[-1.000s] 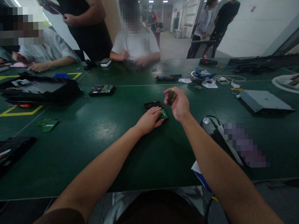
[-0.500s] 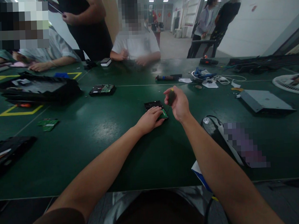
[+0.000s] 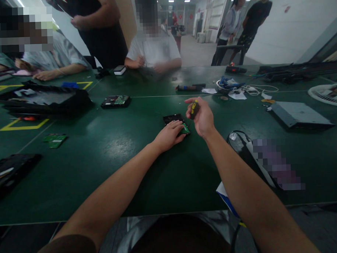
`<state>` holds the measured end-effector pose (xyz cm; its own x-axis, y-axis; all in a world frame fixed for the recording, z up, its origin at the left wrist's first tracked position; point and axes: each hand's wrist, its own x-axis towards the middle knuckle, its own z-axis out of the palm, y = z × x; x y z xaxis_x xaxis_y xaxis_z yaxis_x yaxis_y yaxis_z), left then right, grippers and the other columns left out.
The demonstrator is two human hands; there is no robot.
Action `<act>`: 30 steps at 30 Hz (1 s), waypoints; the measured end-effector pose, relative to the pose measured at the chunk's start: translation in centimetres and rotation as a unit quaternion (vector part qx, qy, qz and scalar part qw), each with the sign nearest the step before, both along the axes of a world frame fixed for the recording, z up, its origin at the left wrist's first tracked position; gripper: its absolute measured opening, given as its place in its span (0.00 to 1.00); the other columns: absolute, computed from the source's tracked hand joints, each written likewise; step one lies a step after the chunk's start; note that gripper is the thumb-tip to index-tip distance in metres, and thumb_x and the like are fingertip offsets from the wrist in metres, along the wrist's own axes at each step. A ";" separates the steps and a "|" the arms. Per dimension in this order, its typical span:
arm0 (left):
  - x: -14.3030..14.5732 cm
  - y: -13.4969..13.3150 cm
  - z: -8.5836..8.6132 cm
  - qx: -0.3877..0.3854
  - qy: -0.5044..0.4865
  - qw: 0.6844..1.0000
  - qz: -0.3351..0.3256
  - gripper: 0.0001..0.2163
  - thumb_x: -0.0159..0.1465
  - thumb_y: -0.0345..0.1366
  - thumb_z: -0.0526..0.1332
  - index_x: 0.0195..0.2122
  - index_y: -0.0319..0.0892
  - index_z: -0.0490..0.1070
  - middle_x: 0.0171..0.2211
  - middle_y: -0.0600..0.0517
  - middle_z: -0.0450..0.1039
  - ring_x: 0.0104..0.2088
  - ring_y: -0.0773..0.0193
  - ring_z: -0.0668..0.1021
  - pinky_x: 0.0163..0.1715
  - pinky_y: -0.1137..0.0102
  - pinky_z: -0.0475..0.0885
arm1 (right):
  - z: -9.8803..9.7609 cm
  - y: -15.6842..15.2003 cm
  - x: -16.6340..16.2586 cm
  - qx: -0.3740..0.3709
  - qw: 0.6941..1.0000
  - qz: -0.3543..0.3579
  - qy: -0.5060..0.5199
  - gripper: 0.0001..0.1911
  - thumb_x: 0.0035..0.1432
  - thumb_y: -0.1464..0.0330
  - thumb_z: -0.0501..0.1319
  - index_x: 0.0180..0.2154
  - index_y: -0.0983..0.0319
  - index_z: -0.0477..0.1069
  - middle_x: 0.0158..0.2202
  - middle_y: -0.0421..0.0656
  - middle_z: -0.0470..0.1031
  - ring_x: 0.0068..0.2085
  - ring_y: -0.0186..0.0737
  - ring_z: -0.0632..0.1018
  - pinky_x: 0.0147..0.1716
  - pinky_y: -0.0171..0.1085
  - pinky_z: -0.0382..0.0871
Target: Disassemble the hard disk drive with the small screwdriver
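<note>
My left hand lies flat on a black hard drive with a green circuit board on it, pressing it onto the green table. My right hand is closed round the black and yellow handle of a screwdriver, held upright just right of the drive. The screwdriver's tip is hidden behind my hands.
A second hard drive lies further back on the left, loose green boards at the left, a grey flat case at the right, another screwdriver and cables at the back. People sit and stand across the table.
My right hand has turned the screwdriver handle a little; its yellow stripe shows again. My left hand has stayed on the drive.
</note>
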<state>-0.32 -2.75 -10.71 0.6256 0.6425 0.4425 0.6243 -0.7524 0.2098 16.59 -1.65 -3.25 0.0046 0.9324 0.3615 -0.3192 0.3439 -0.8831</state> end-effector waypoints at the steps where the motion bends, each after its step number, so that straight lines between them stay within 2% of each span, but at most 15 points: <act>1: 0.0 0.0 0.0 0.001 -0.001 1.000 -0.001 0.17 0.72 0.42 0.59 0.57 0.37 0.70 0.64 0.37 0.69 0.68 0.50 0.69 0.69 0.52 0.63 | -0.1 0.0 0.0 0.006 1.000 -0.004 -0.001 0.23 0.62 0.43 0.60 0.34 0.56 0.72 0.27 0.36 0.69 0.25 0.32 0.71 0.27 0.36 0.66; 5: 0.0 0.1 -0.1 0.003 -0.001 1.000 -0.001 0.17 0.72 0.43 0.59 0.57 0.39 0.70 0.64 0.38 0.70 0.67 0.50 0.70 0.69 0.50 0.63 | -0.2 -0.1 -0.1 0.013 1.000 -0.012 0.001 0.18 0.59 0.49 0.66 0.33 0.56 0.68 0.27 0.35 0.70 0.26 0.32 0.73 0.28 0.35 0.67; 8: 0.0 0.1 -0.1 0.002 0.000 1.000 -0.004 0.17 0.72 0.43 0.59 0.58 0.39 0.70 0.64 0.38 0.70 0.68 0.50 0.69 0.69 0.50 0.63 | -0.1 -0.3 -0.1 0.002 1.000 -0.009 0.006 0.19 0.57 0.49 0.67 0.34 0.55 0.66 0.28 0.34 0.71 0.25 0.32 0.72 0.27 0.35 0.67; 11: 0.0 0.1 -0.1 0.002 0.001 1.000 -0.002 0.17 0.72 0.43 0.59 0.57 0.39 0.70 0.64 0.38 0.70 0.68 0.50 0.69 0.69 0.50 0.63 | 0.1 -0.2 -0.1 0.005 1.000 0.002 0.002 0.19 0.60 0.46 0.64 0.36 0.54 0.70 0.26 0.34 0.69 0.24 0.32 0.70 0.25 0.35 0.64; 16: 0.0 0.0 0.0 0.007 0.004 1.000 0.000 0.17 0.72 0.43 0.59 0.57 0.37 0.71 0.64 0.37 0.69 0.67 0.50 0.70 0.69 0.52 0.63 | -0.1 0.2 0.1 0.007 1.000 0.007 0.002 0.27 0.62 0.41 0.56 0.33 0.56 0.73 0.26 0.37 0.68 0.25 0.32 0.70 0.26 0.36 0.66; 21: 0.0 0.0 0.0 0.004 0.004 1.000 0.003 0.17 0.72 0.43 0.60 0.57 0.39 0.71 0.64 0.38 0.70 0.67 0.50 0.70 0.69 0.52 0.62 | -0.3 0.1 -0.1 0.023 1.000 -0.007 0.005 0.19 0.59 0.48 0.67 0.31 0.56 0.70 0.26 0.35 0.70 0.26 0.32 0.72 0.29 0.35 0.67; 23: 0.0 0.0 0.0 0.003 0.005 1.000 0.005 0.17 0.72 0.43 0.59 0.57 0.38 0.71 0.64 0.38 0.70 0.67 0.50 0.70 0.69 0.52 0.62 | -0.2 -0.1 -0.2 0.017 1.000 0.005 0.016 0.19 0.58 0.49 0.68 0.31 0.56 0.68 0.27 0.35 0.71 0.26 0.32 0.72 0.29 0.35 0.67; 27: 0.0 0.1 -0.1 0.008 0.005 1.000 -0.001 0.17 0.72 0.43 0.59 0.56 0.37 0.71 0.63 0.37 0.70 0.67 0.50 0.70 0.70 0.53 0.62 | 0.0 -0.3 -0.2 0.008 1.000 0.027 0.006 0.21 0.61 0.45 0.63 0.33 0.56 0.71 0.24 0.34 0.68 0.23 0.32 0.69 0.24 0.35 0.64; 30: -0.1 0.2 -0.2 0.014 0.004 1.000 -0.002 0.17 0.72 0.43 0.59 0.56 0.37 0.71 0.63 0.37 0.70 0.67 0.50 0.70 0.69 0.52 0.63 | 0.0 -0.3 -0.1 0.011 0.999 0.029 -0.009 0.27 0.63 0.41 0.56 0.34 0.56 0.74 0.25 0.36 0.67 0.24 0.32 0.69 0.25 0.36 0.64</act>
